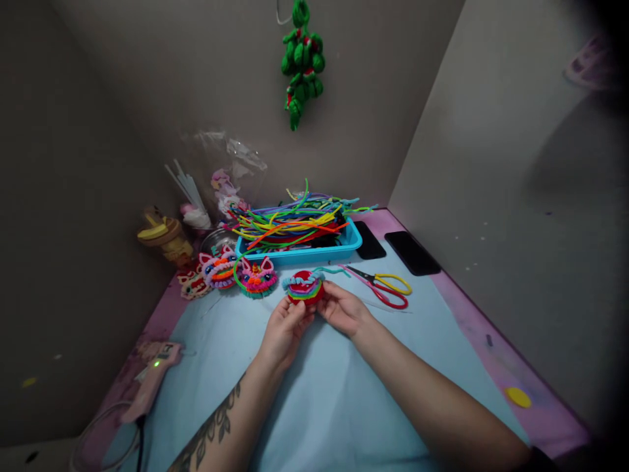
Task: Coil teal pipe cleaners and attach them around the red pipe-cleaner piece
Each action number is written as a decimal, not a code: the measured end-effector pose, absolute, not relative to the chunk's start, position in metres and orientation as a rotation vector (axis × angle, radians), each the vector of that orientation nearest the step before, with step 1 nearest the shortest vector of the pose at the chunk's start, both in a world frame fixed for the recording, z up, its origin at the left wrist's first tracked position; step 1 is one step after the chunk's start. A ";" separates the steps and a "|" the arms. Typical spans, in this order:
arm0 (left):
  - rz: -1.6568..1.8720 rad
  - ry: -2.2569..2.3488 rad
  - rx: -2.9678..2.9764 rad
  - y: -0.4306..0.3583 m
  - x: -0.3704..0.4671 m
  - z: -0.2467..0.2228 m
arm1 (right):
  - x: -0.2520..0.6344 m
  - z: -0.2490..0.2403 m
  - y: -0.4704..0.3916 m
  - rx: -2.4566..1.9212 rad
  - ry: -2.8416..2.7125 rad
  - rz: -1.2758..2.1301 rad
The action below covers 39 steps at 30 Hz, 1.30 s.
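Note:
Both hands hold a round red craft piece (305,288) over the blue cloth. Rainbow stripes cross its lower part, and light blue pipe cleaner runs along its top, with a loose end trailing right. My left hand (286,326) grips the lower left edge, thumb in front. On the right edge, the fingers of my right hand (343,308) are closed. Scissors (381,286) with one yellow and one red handle lie just right of the piece. A finished pink lion-like face (257,278) sits to its left, with two similar faces beyond.
Behind the hands stands a blue tray (299,254) of colourful pipe cleaners. Two black phones (411,253) lie at the back right. A pink glue gun (153,380) with a green light rests front left. Green crafts (303,62) hang on the wall.

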<state>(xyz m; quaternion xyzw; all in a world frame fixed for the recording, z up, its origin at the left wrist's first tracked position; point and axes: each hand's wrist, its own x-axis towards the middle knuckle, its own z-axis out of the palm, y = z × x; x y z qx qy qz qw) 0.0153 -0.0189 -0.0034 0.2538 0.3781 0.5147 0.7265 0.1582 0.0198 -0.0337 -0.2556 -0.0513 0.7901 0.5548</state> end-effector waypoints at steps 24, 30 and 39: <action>1.471 1.149 1.285 -0.016 0.004 -0.007 | 0.144 -0.026 0.001 -0.807 -0.471 1.733; 1.536 1.152 1.338 -0.019 0.006 -0.004 | 0.143 -0.029 0.000 -0.820 -0.495 1.747; 1.577 1.172 1.311 -0.023 0.007 -0.003 | 0.141 -0.027 -0.003 -0.828 -0.593 1.702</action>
